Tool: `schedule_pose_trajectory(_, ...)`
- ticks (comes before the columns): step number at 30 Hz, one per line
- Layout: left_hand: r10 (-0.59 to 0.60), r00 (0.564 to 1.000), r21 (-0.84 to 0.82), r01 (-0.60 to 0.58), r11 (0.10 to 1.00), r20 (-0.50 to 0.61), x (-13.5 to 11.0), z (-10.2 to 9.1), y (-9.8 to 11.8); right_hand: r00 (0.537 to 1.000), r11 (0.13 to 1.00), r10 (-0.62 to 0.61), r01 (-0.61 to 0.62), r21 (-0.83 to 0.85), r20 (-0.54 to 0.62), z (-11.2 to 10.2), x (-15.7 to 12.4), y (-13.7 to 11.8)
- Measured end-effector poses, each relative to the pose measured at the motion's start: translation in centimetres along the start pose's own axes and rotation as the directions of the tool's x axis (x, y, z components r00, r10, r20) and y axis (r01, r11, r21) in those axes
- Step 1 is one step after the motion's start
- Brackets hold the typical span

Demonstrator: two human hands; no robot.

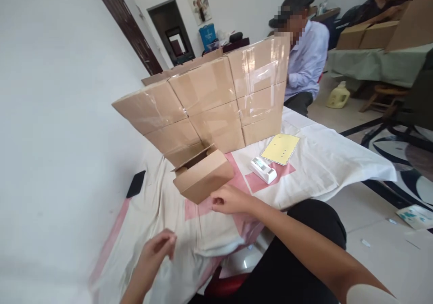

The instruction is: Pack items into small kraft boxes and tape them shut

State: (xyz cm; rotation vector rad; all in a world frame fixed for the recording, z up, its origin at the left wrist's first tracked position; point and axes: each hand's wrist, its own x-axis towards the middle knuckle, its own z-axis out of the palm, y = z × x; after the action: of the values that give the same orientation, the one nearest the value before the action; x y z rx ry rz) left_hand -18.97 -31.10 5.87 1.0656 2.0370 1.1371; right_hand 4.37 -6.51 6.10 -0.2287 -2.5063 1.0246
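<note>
Right hand (227, 199) is hovering just beside the near face of an open-topped cardboard box (207, 176), above the near edge of a cloth-covered table (316, 164). Its fingers are forming a narrow curl with a small hollow; whether the fingertips are meeting the thumb cannot be told, nor whether the knuckles are touching the cardboard.

Left hand (158, 247) is hanging over the left part of the near edge, apart from the box, its fingers likewise forming a loose, narrow curl; slight blur is obscuring whether thumb and fingertips are meeting.

The box is sitting between the near edge and a tall wall of taped cardboard cartons (216, 101), one flap (192, 157) standing raised on its far side. The wall is spanning the far side of the table, its clear tape reflecting light.

To the box's right, a white handheld device (264, 170) with a small display is lying on a pink patch. Beyond it, towards the far edge, a yellow scallop-edged sheet (280, 149) is lying flat. At the left edge, a black smartphone (136, 184) is resting. Past the far edge, a person (309, 51) wearing a dark cap is sitting.
</note>
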Motion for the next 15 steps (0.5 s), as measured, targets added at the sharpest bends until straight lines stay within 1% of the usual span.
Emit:
schedule_pose_trajectory(1, -0.068, 0.997, 0.050, 0.067, 0.996, 0.026, -1.4, -1.6, -2.7, 0.999, 0.999, -0.021, 0.022, -0.027, 0.035, 0.7, 0.0, 0.0)
schedule_pose_trajectory(3, -0.230, 0.972, 0.146, 0.220, 0.964, 0.054, -3.8, -4.4, -7.5, 0.997, 0.998, -0.038, 0.042, -0.056, 0.069, 1.7, 0.0, 0.2)
schedule_pose_trajectory(4, -0.265, 0.964, 0.178, 0.257, 0.950, 0.023, -4.7, -5.6, -9.2, 0.996, 0.996, -0.040, 0.046, -0.072, 0.080, 2.0, 0.0, 0.4)
schedule_pose_trajectory(5, -0.277, 0.961, 0.190, 0.274, 0.943, -0.011, -5.4, -6.6, -10.5, 0.996, 0.995, -0.038, 0.045, -0.089, 0.086, 2.1, 0.0, 0.6)
schedule_pose_trajectory(6, -0.266, 0.963, 0.214, 0.268, 0.939, -0.038, -5.7, -7.4, -11.3, 0.996, 0.994, -0.031, 0.040, -0.106, 0.087, 2.1, 0.1, 0.9)
schedule_pose_trajectory(7, -0.244, 0.969, 0.257, 0.246, 0.935, -0.043, -5.8, -7.9, -11.7, 0.996, 0.992, -0.022, 0.032, -0.122, 0.085, 2.0, 0.1, 1.1)
schedule_pose_trajectory(8, -0.223, 0.975, 0.313, 0.218, 0.924, -0.021, -5.6, -8.2, -11.7, 0.997, 0.990, -0.012, 0.023, -0.137, 0.082, 1.9, 0.2, 1.3)
schedule_pose_trajectory(10, -0.206, 0.975, 0.429, 0.154, 0.890, 0.077, -4.7, -8.3, -11.4, 0.997, 0.987, 0.006, 0.007, -0.162, 0.077, 1.6, 0.3, 1.6)
schedule_pose_trajectory(13, -0.219, 0.960, 0.476, 0.111, 0.872, 0.177, -3.3, -8.2, -10.8, 0.996, 0.982, 0.024, -0.008, -0.187, 0.081, 1.4, 0.2, 1.8)
schedule_pose_trajectory(15, -0.210, 0.950, 0.501, 0.069, 0.863, 0.231, -3.0, -8.3, -10.9, 0.996, 0.980, 0.027, -0.009, -0.200, 0.090, 1.2, 0.2, 1.7)
